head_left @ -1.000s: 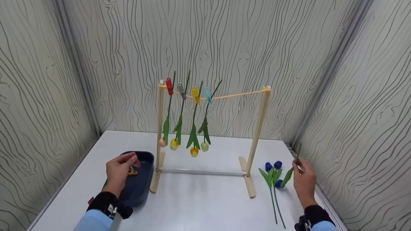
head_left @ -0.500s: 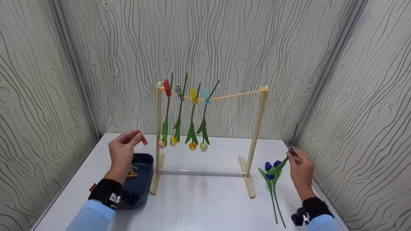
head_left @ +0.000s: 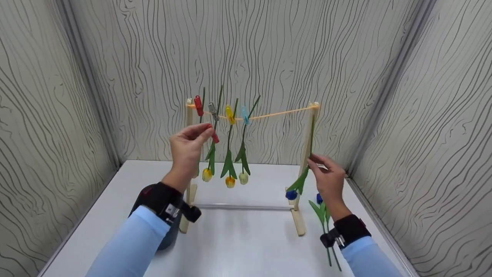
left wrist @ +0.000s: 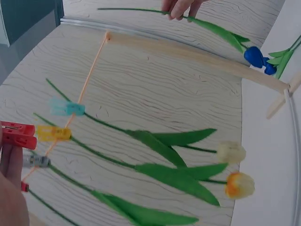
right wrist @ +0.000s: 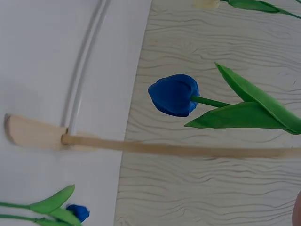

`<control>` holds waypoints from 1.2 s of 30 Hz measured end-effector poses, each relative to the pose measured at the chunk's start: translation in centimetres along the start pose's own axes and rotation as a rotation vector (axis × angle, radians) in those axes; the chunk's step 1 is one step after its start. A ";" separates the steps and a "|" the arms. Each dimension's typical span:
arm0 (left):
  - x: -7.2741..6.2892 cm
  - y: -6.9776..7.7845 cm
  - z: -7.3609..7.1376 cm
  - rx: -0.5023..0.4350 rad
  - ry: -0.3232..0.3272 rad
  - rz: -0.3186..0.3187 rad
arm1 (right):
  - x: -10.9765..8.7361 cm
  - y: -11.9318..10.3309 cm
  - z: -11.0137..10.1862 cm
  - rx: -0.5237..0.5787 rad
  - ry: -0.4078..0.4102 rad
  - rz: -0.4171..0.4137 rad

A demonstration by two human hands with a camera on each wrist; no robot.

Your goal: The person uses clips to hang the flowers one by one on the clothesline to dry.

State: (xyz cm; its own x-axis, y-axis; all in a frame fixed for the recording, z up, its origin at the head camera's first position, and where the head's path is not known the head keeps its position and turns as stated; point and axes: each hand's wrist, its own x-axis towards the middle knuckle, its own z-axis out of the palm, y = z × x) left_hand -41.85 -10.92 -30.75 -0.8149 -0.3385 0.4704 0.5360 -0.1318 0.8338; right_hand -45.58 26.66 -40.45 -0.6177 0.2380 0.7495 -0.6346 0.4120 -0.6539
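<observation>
My left hand (head_left: 188, 150) pinches a red clothespin (head_left: 214, 135) in front of the hanging flowers; the left wrist view shows this clothespin (left wrist: 19, 135) at its left edge. My right hand (head_left: 328, 177) pinches the stem of a blue tulip (head_left: 291, 195), bloom down, near the rack's right post (head_left: 308, 142). An orange string (head_left: 284, 114) spans the rack. From it hang several tulips upside down, held by a red clothespin (head_left: 198, 105), a grey one (head_left: 213, 110), a yellow clothespin (head_left: 230, 114) and a light blue clothespin (head_left: 245, 115). The string's right half carries no clothespin.
Blue tulips (head_left: 323, 211) lie on the white table (head_left: 250, 246) at the right, partly behind my right wrist. A dark blue tray (head_left: 168, 240) stands at the left, mostly covered by my left arm. A clear rod (head_left: 242, 207) joins the rack's feet.
My left hand has lifted the red clothespin from over the tray, up and right toward the string. My right hand has raised the blue tulip off the table and carried it left to the post.
</observation>
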 end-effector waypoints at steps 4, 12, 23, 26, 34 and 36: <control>0.5 0.9 3.9 -0.002 -0.085 0.022 | 0.9 -2.0 2.9 0.057 -0.027 0.022; 2.3 1.8 10.0 0.100 -0.150 0.065 | 2.8 -3.9 8.4 0.194 -0.074 0.121; 4.2 0.9 12.4 0.245 -0.081 0.065 | 3.8 -5.2 13.1 0.255 -0.101 0.220; 4.4 0.5 12.7 0.262 -0.061 0.061 | 3.9 -5.2 13.6 0.264 -0.102 0.224; 4.2 -0.1 12.9 0.276 -0.014 0.046 | 4.1 -5.6 15.0 0.324 -0.184 0.233; 4.2 -0.2 13.0 0.281 0.002 0.044 | 4.2 -5.9 15.3 0.336 -0.203 0.243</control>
State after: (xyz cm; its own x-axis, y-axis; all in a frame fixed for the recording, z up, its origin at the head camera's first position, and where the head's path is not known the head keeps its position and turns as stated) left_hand -48.24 -0.18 -25.20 -0.7915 -0.3403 0.5078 0.4886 0.1469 0.8601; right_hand -51.52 11.77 -35.08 -0.8246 0.1017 0.5566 -0.5545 0.0499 -0.8307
